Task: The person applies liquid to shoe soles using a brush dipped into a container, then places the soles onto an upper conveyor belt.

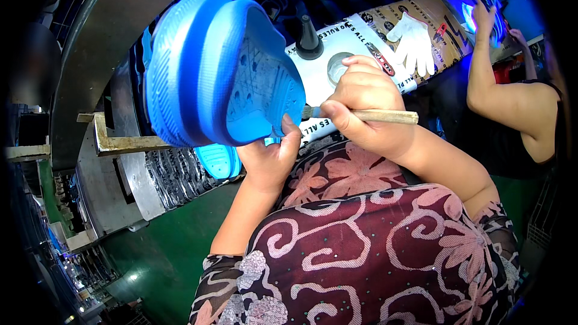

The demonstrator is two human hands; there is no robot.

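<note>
A blue shoe sole with thick ridged side walls and a hollow, patterned inside (208, 72) is raised in front of me, tilted on its side. My left hand (271, 159) grips it from below, with the thumb over its near rim; the other fingers are hidden behind it. In my right hand (367, 99) is a brush with a pale wooden handle (388, 117), held in closed fingers. Its short bristles are at the sole's right edge, near my left thumb. Whether they touch the sole I cannot tell.
Beyond my right hand a round clear dish (333, 73), black cone-shaped bottle (309, 42), red cutter (382, 61) and white gloves (414, 42) lie on a covered surface. Another blue sole (218, 161) lies below the raised one. A curved metal frame (81, 48) stands left; a co-worker (512, 93) is right.
</note>
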